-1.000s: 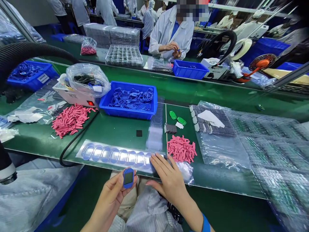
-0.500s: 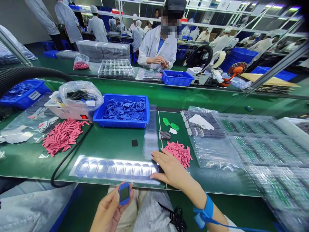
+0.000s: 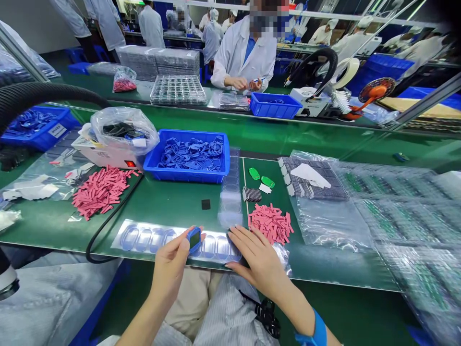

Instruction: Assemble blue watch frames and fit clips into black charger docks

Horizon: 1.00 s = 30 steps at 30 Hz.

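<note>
My left hand point(image 3: 172, 254) pinches a small blue device casing point(image 3: 195, 240) with a dark square screen, raised above the clear film strip. The clear film strip point(image 3: 120, 235), printed with a row of several oval shapes, lies near the table's front edge. My right hand point(image 3: 257, 254), fingers stretched and thumb apart, rests at the strip's right end and covers it. A blue wristband point(image 3: 315, 329) circles my right wrist. Just beyond that hand is a pile of pink strips point(image 3: 272, 223). A small black square point(image 3: 205, 204) lies behind the strip.
A blue bin point(image 3: 187, 177) holds many blue frames. Another pink pile point(image 3: 103, 192) lies left, beside a black cable point(image 3: 111, 221). Green boards point(image 3: 267, 181) and a striped stack point(image 3: 251, 194) sit centre right. Clear trays point(image 3: 392, 216) fill the right. A co-worker point(image 3: 245, 53) sits opposite.
My left hand has risen forward from the table's front edge, bringing the blue casing over the film strip. My right hand stays at the strip's right end. The whole view has shifted slightly.
</note>
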{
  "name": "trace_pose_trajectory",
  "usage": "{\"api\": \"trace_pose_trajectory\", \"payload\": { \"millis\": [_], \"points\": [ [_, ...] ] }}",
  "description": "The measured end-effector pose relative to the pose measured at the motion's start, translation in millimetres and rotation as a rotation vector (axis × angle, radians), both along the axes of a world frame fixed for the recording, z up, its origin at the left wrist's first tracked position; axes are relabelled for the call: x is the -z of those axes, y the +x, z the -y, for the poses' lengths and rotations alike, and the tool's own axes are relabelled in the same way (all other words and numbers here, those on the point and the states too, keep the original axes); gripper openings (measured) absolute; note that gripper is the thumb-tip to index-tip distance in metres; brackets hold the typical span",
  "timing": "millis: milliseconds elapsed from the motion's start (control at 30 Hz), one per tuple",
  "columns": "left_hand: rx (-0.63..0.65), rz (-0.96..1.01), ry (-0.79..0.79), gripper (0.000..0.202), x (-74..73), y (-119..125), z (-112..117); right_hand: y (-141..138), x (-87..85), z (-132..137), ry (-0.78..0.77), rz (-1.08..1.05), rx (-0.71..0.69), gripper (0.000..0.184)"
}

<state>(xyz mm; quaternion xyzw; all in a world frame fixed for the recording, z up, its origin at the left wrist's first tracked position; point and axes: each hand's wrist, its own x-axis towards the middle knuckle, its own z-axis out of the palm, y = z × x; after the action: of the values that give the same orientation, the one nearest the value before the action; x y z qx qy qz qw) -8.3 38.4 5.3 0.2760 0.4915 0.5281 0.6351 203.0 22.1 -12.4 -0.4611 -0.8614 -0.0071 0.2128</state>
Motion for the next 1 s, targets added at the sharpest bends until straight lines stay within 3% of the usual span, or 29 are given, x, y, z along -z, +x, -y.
{"api": "trace_pose_trajectory", "payload": {
  "millis": [100, 300, 633, 867, 1000],
  "points": [
    [-0.045, 0.101, -0.021, 0.028, 1.0, -4.7, 10.6, -8.0, 1.0, 2.1, 0.022, 0.041, -0.053, 0.048],
    [-0.122, 0.225, -0.142, 0.028, 2.7, -23.1, 32.9, -22.1, 5.2, 6.9, 0.159, 0.046, -0.188, 0.025],
    [-0.262, 0.201, -0.217, 0.034, 2.9, -52.7, 43.7, -11.4, -17.1, 7.3, 0.221, 0.118, -0.374, 0.035],
    [-0.327, 0.185, -0.179, 0.038, 1.2, -66.2, 43.9, -15.6, -23.2, 4.0, 0.32, 0.131, -0.326, 0.03],
    [-0.361, 0.169, -0.17, 0.038, -2.4, -74.8, 48.7, -7.0, -34.3, -15.4, 0.415, 0.109, -0.27, 0.023]
  ]
}}
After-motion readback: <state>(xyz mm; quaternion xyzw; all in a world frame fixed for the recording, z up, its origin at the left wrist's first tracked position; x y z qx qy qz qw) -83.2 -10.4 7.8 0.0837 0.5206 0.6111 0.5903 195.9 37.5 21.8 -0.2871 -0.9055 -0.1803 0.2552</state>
